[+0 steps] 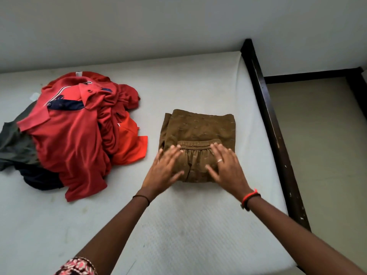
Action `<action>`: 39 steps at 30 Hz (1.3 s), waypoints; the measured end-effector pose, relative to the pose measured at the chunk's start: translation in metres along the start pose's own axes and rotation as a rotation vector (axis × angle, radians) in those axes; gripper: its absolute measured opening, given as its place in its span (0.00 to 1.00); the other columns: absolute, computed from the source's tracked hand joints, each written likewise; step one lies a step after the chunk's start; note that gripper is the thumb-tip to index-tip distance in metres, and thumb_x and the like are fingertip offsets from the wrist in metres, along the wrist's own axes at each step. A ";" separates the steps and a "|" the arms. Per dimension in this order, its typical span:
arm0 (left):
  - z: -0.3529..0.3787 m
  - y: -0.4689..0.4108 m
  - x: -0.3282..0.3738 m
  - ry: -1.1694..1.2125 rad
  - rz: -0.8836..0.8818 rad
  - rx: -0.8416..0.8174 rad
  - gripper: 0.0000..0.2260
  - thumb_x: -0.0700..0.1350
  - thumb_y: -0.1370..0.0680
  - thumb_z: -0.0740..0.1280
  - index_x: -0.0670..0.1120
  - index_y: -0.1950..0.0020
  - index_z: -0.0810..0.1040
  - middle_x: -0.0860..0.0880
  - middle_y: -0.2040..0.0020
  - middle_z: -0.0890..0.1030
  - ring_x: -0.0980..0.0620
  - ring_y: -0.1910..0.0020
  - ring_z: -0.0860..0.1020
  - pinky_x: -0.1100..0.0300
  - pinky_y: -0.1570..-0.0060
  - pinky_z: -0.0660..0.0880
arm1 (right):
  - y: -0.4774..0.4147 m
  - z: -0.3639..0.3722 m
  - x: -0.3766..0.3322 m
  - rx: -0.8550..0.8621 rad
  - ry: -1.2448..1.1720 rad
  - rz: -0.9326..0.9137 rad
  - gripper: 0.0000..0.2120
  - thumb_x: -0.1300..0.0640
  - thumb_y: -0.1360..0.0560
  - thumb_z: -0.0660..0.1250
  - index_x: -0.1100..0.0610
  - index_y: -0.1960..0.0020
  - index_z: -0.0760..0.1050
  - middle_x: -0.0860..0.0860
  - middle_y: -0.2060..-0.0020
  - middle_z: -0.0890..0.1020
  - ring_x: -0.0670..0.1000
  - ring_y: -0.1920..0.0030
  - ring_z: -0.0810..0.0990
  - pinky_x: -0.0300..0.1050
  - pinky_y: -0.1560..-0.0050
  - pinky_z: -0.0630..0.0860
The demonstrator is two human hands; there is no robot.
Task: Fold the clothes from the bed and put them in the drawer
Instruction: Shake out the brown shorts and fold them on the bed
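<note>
A brown patterned garment [200, 130] lies folded into a rectangle on the white mattress [178, 225], its elastic waistband turned up on top. My left hand [163, 171] rests flat on the near left part of the fold, fingers spread. My right hand [226, 167], with a ring, lies flat on the near right part, fingers spread too. Neither hand grips the cloth. To the left sits an unfolded heap: a red polo shirt [67, 135] with a navy placket on top, an orange piece [129, 143] at its right, dark grey-green cloth [14, 143] beneath.
A dark wooden bed frame rail [272, 124] runs along the mattress's right edge, with beige floor [325, 145] beyond it. A pale wall [158, 26] stands behind the bed. No drawer is in view.
</note>
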State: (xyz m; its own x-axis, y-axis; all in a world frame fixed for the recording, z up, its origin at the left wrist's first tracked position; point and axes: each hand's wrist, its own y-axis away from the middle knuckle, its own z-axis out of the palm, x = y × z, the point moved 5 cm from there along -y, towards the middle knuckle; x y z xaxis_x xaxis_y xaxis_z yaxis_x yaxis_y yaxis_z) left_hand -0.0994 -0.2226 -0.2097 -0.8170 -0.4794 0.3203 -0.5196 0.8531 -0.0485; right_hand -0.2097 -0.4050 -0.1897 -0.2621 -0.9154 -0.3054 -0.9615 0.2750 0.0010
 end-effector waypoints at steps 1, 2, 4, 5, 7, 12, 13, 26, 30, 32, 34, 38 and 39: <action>0.010 0.008 0.005 -0.078 0.094 -0.087 0.34 0.56 0.26 0.65 0.45 0.24 0.59 0.48 0.24 0.59 0.51 0.24 0.55 0.47 0.29 0.54 | 0.011 0.011 -0.005 -0.073 0.077 -0.095 0.37 0.42 0.26 0.64 0.61 0.25 0.57 0.58 0.27 0.62 0.56 0.26 0.59 0.57 0.28 0.59; 0.018 0.016 0.010 -0.145 0.157 -0.155 0.37 0.55 0.28 0.67 0.45 0.24 0.57 0.47 0.23 0.58 0.50 0.24 0.55 0.47 0.28 0.53 | 0.022 0.020 -0.007 -0.144 0.142 -0.168 0.42 0.39 0.27 0.64 0.62 0.24 0.54 0.58 0.25 0.58 0.55 0.24 0.55 0.58 0.27 0.56; 0.030 0.025 0.016 -0.240 0.195 -0.193 0.37 0.48 0.29 0.66 0.44 0.23 0.55 0.47 0.23 0.56 0.49 0.24 0.55 0.47 0.28 0.53 | 0.035 0.037 -0.004 -0.235 0.223 -0.219 0.45 0.42 0.31 0.69 0.63 0.24 0.53 0.58 0.24 0.55 0.56 0.24 0.52 0.59 0.28 0.55; 0.035 0.026 0.017 -0.265 0.186 -0.180 0.35 0.43 0.28 0.63 0.44 0.23 0.54 0.47 0.23 0.56 0.49 0.24 0.55 0.46 0.28 0.53 | 0.037 0.043 0.001 -0.237 0.250 -0.211 0.45 0.45 0.31 0.70 0.63 0.24 0.53 0.59 0.24 0.55 0.56 0.24 0.51 0.60 0.28 0.55; 0.043 0.023 0.016 -0.295 0.164 -0.152 0.33 0.37 0.28 0.56 0.44 0.23 0.53 0.47 0.23 0.56 0.50 0.24 0.55 0.46 0.28 0.53 | 0.033 0.048 0.010 -0.222 0.295 -0.174 0.41 0.52 0.30 0.68 0.63 0.24 0.54 0.59 0.24 0.55 0.56 0.24 0.51 0.62 0.28 0.55; 0.054 0.007 0.008 -0.264 0.173 -0.270 0.27 0.36 0.27 0.50 0.41 0.27 0.65 0.45 0.29 0.70 0.50 0.30 0.69 0.50 0.31 0.64 | 0.022 0.064 0.025 -0.303 0.390 -0.158 0.29 0.63 0.26 0.51 0.66 0.26 0.55 0.62 0.28 0.63 0.58 0.26 0.61 0.62 0.28 0.51; 0.054 0.006 0.007 -0.237 0.184 -0.298 0.27 0.36 0.28 0.50 0.40 0.29 0.68 0.45 0.30 0.72 0.50 0.32 0.71 0.51 0.34 0.67 | 0.023 0.068 0.026 -0.303 0.406 -0.170 0.27 0.65 0.26 0.47 0.68 0.27 0.57 0.63 0.30 0.67 0.59 0.28 0.65 0.62 0.29 0.51; -0.004 0.014 -0.003 0.414 -0.171 -0.842 0.16 0.48 0.27 0.64 0.47 0.41 0.76 0.45 0.49 0.81 0.46 0.52 0.78 0.58 0.54 0.72 | 0.042 0.018 0.005 -0.891 -0.188 0.087 0.18 0.57 0.24 0.60 0.63 0.36 0.69 0.59 0.41 0.76 0.61 0.36 0.71 0.43 0.42 0.68; -0.020 -0.008 -0.016 0.762 -0.343 -0.770 0.11 0.48 0.37 0.66 0.49 0.57 0.78 0.51 0.62 0.78 0.58 0.65 0.74 0.62 0.61 0.71 | 0.018 -0.004 0.023 -0.910 -0.585 0.249 0.16 0.55 0.32 0.63 0.47 0.44 0.71 0.52 0.58 0.79 0.54 0.65 0.79 0.45 0.68 0.76; -0.022 -0.025 -0.031 0.809 -0.411 -0.671 0.11 0.47 0.35 0.68 0.49 0.54 0.79 0.51 0.60 0.79 0.61 0.62 0.75 0.62 0.57 0.73 | -0.001 -0.010 0.036 -0.840 -0.624 0.276 0.16 0.55 0.30 0.64 0.47 0.43 0.72 0.51 0.53 0.80 0.52 0.56 0.81 0.43 0.58 0.79; -0.021 -0.043 -0.047 0.798 -0.460 -0.550 0.14 0.46 0.31 0.72 0.45 0.48 0.79 0.49 0.55 0.80 0.57 0.58 0.77 0.58 0.53 0.74 | -0.022 -0.014 0.050 -0.724 -0.690 0.327 0.13 0.60 0.26 0.65 0.49 0.43 0.74 0.50 0.51 0.81 0.49 0.51 0.81 0.36 0.56 0.77; -0.017 -0.071 -0.075 0.654 -0.547 -0.282 0.13 0.42 0.25 0.70 0.41 0.42 0.77 0.44 0.49 0.80 0.49 0.50 0.78 0.57 0.49 0.74 | -0.061 -0.010 0.078 -0.485 -0.660 0.461 0.11 0.58 0.26 0.68 0.53 0.44 0.76 0.53 0.50 0.82 0.48 0.53 0.80 0.37 0.54 0.75; -0.014 -0.075 -0.079 0.625 -0.571 -0.255 0.14 0.41 0.24 0.69 0.40 0.40 0.76 0.43 0.48 0.80 0.47 0.48 0.79 0.59 0.50 0.73 | -0.068 -0.006 0.084 -0.446 -0.598 0.472 0.13 0.56 0.26 0.69 0.54 0.43 0.75 0.53 0.49 0.81 0.49 0.52 0.79 0.38 0.53 0.73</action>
State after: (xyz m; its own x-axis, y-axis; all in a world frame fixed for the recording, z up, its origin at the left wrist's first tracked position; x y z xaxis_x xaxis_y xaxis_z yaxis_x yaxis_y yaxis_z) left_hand 0.0076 -0.2462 -0.2175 -0.1244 -0.7097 0.6935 -0.6740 0.5734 0.4658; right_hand -0.1666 -0.5027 -0.2100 -0.6729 -0.3936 -0.6263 -0.7393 0.3310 0.5863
